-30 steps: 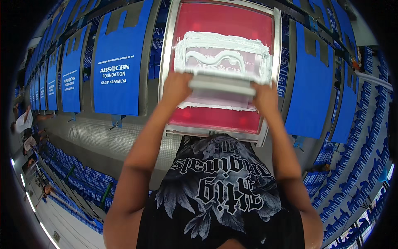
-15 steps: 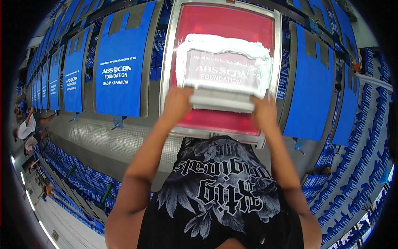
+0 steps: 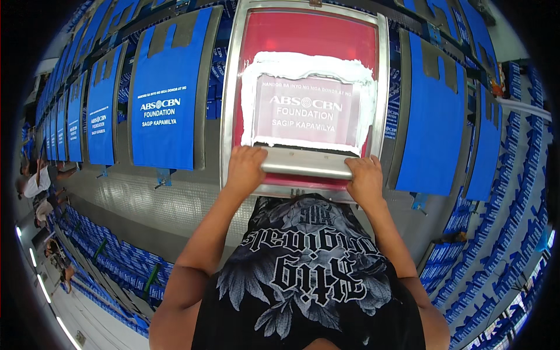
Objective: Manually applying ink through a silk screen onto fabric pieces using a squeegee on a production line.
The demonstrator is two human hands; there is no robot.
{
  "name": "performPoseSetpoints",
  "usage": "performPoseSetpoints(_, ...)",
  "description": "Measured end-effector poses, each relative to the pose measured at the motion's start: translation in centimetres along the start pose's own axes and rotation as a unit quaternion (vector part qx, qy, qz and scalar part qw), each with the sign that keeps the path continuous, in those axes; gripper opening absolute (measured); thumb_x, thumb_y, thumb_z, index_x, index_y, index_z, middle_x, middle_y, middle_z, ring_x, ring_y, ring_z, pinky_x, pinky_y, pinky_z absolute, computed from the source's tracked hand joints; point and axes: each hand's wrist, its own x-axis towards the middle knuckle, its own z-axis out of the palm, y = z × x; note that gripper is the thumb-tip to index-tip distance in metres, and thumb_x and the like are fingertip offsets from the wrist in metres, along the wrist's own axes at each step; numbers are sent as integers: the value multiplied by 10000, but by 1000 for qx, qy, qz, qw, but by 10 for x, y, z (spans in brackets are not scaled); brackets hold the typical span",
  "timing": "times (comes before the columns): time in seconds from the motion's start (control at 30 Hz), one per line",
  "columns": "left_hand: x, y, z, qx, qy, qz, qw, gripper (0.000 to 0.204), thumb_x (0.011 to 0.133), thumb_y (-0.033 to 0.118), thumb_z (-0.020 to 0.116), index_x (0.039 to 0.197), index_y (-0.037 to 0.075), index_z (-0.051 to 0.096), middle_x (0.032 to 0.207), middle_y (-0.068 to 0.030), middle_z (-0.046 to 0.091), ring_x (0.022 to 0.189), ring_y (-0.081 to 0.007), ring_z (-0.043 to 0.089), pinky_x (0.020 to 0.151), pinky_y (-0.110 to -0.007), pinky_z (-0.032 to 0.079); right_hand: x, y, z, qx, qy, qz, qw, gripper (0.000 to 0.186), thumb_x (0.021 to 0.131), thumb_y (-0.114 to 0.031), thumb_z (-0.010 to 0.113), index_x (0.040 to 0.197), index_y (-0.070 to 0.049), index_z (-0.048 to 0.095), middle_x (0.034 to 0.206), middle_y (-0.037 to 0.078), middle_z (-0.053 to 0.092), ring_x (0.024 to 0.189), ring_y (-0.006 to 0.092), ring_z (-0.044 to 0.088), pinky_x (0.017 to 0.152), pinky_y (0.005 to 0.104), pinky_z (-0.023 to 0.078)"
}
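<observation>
Head view: a person bends over a long table [image 3: 175, 204], both forearms coming up from the lower edge of the frame.
Left hand [image 3: 245, 169]: just left of centre, grip closed over the left end of the squeegee [image 3: 304, 164].
Right hand [image 3: 364, 181]: just right of centre, grip closed over the squeegee's right end.
Squeegee: a long pale metal bar lying crosswise at the near end of the printing screen [image 3: 306, 99], held between both hands, at the centre of the frame.
Printing screen: metal-framed, red mesh, upper centre; white ink [image 3: 303, 64] rings a pale window with white lettering in the mesh.
Blue bags: one printed bag [image 3: 165, 105] lies left of the screen with white lettering; a plain blue bag [image 3: 434, 122] lies right of it; more run off toward the upper left.
Stacks [image 3: 496, 245]: piles of blue bags fill the lower right and lower left.
Other people [image 3: 38, 181]: at the far left edge, small, well apart from the hands.
</observation>
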Motion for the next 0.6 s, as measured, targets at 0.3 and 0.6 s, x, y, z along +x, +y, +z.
performPoseSetpoints(0.3, 195, -48, -41, 81, -99, -109, 986, 456, 617, 364, 787, 966, 90, 681, 865, -154, 666, 861, -332, 625, 786, -397, 489, 201, 54, -70, -71, -64, -1, 995, 415, 636, -85, 560, 1036, -119, 662, 916, 155, 664, 895, 304, 633, 796, 392, 495)
performPoseSetpoints(0.6, 5, 26, -20, -169, -205, -244, 933, 433, 835, 402, 625, 975, -7, 612, 878, -174, 649, 820, -274, 631, 759, -378, 490, 248, 76, -95, -54, -62, -43, 996, 431, 608, -104, 652, 1038, -66, 649, 860, 201, 656, 829, 328, 645, 778, 374, 500)
